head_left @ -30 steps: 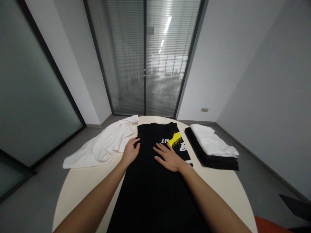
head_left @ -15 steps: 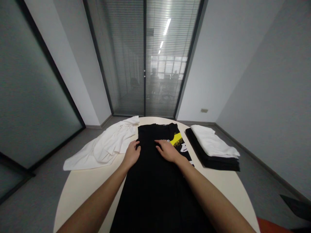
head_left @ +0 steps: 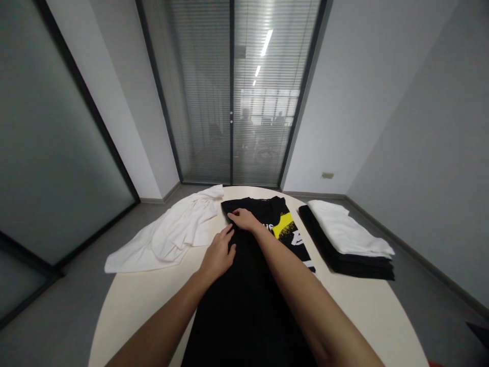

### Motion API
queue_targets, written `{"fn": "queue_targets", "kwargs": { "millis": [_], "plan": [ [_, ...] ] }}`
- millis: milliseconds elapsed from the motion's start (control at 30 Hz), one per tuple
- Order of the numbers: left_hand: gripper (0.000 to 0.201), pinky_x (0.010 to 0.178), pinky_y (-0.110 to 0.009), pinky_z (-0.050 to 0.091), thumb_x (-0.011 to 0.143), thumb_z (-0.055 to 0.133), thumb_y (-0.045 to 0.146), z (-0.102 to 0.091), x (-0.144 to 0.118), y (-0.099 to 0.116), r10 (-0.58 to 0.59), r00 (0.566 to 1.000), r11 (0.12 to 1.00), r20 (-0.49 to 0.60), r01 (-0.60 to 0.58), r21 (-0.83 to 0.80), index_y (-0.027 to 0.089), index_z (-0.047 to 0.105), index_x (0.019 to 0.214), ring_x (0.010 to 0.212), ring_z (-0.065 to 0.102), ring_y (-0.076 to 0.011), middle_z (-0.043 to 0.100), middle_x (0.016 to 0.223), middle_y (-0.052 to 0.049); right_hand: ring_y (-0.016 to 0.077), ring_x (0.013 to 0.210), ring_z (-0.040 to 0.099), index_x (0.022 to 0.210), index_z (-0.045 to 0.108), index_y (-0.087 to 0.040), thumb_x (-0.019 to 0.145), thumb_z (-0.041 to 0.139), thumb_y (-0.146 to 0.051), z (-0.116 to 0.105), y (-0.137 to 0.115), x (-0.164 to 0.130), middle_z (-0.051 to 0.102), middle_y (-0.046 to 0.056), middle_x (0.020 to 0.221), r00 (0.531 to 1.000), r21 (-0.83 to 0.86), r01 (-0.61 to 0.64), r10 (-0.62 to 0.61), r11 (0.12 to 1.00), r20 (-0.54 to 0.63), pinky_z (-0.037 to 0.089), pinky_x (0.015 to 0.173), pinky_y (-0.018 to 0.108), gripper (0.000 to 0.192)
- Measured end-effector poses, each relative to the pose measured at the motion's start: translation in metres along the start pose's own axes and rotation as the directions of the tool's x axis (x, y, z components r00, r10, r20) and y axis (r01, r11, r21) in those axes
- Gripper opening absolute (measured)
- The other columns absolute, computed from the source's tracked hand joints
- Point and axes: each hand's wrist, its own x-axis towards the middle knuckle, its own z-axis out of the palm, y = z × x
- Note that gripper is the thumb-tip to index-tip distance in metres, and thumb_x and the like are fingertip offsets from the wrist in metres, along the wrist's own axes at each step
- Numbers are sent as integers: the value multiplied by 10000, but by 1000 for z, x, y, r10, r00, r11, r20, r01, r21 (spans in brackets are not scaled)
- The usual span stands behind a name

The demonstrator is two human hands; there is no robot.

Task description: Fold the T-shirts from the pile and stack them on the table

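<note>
A black T-shirt (head_left: 248, 300) with a yellow and white print lies lengthwise down the middle of a round cream table (head_left: 133, 300). My left hand (head_left: 219, 256) rests flat on the shirt's left edge, fingers together and pointing away from me. My right hand (head_left: 242, 219) reaches farther out and lies on the shirt's far left part, near the collar end, fingers spread on the cloth. Neither hand grips the fabric as far as I can see.
A crumpled white garment (head_left: 173, 234) lies on the table's far left and hangs over its edge. At the far right sits a stack of folded black clothes (head_left: 355, 262) with a folded white one (head_left: 349, 232) on top. Glass doors with blinds stand behind the table.
My right hand has slid forward and to the left along the shirt, from beside the print to the far end. My left hand has stayed on the left edge. The view has shifted slightly.
</note>
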Motion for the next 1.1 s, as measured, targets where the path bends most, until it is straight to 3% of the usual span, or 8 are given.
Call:
{"fn": "queue_targets", "kwargs": {
  "millis": [267, 433, 533, 667, 767, 833, 967, 1100],
  "plan": [
    [331, 1111, -470, 441, 920, 518, 135, -7, -1, 5, -4, 995, 999, 104, -1, 49, 146, 678, 1210, 1282, 554, -282, 589, 1408, -139, 362, 1122, 664, 1121, 726, -63, 741, 779, -336, 14, -20, 17, 694, 251, 1181, 991, -152, -131, 129, 980, -28, 514, 929, 392, 471],
    [278, 1095, -400, 444, 865, 537, 48, -18, 3, 4, -8, 986, 1000, 168, 5, 17, 196, 670, 1059, 1232, 588, -227, 635, 1320, -91, 341, 1178, 642, 1174, 709, -90, 834, 672, -251, 20, -9, 26, 688, 242, 1206, 980, -94, -170, 159, 981, -117, 491, 974, 401, 378],
    [258, 959, -362, 505, 851, 570, 78, -30, 3, 14, -157, 976, 981, 151, 136, 140, 197, 568, 1081, 1099, 644, -227, 638, 1217, -98, 325, 1189, 638, 1174, 716, -104, 874, 612, -237, 19, 6, 35, 694, 219, 1214, 973, -6, -182, 179, 983, -143, 488, 983, 383, 344],
    [276, 750, -379, 509, 917, 568, 265, -51, 1, 41, -435, 859, 870, 271, 323, 372, 176, 452, 1151, 893, 703, -300, 684, 1014, -118, 290, 1116, 677, 1110, 743, -110, 879, 599, -248, 19, 23, 43, 737, 169, 1122, 966, 134, -173, 194, 976, -172, 509, 941, 323, 305],
    [280, 730, -379, 476, 920, 566, 276, -69, -2, 61, -494, 766, 833, 412, 282, 477, 164, 438, 1142, 937, 704, -358, 698, 972, -149, 255, 989, 715, 1067, 752, -116, 889, 590, -270, 20, 30, 42, 762, 127, 987, 960, 237, -153, 201, 959, -194, 535, 860, 288, 286],
    [275, 713, -348, 452, 917, 579, 261, -79, -3, 71, -476, 746, 853, 465, 261, 453, 171, 429, 1129, 931, 703, -338, 699, 959, -137, 238, 912, 724, 1071, 745, -108, 896, 590, -286, 20, 33, 40, 763, 114, 929, 957, 293, -140, 205, 946, -206, 546, 811, 280, 294],
    [226, 634, -273, 393, 939, 550, 224, -80, -6, 83, -301, 811, 953, 501, 239, 186, 202, 412, 1117, 767, 672, -222, 651, 793, -14, 223, 889, 721, 1142, 714, -98, 913, 566, -294, 13, 39, 36, 758, 108, 923, 947, 355, -122, 216, 927, -238, 556, 793, 281, 336],
    [187, 629, -246, 393, 935, 536, 189, -61, -10, 90, -68, 894, 990, 442, 116, -84, 219, 463, 1104, 699, 609, -163, 592, 754, 36, 239, 974, 708, 1241, 673, -120, 901, 580, -299, -4, 48, 32, 755, 111, 1005, 935, 358, -117, 224, 927, -275, 557, 848, 311, 396]
  ]
}}
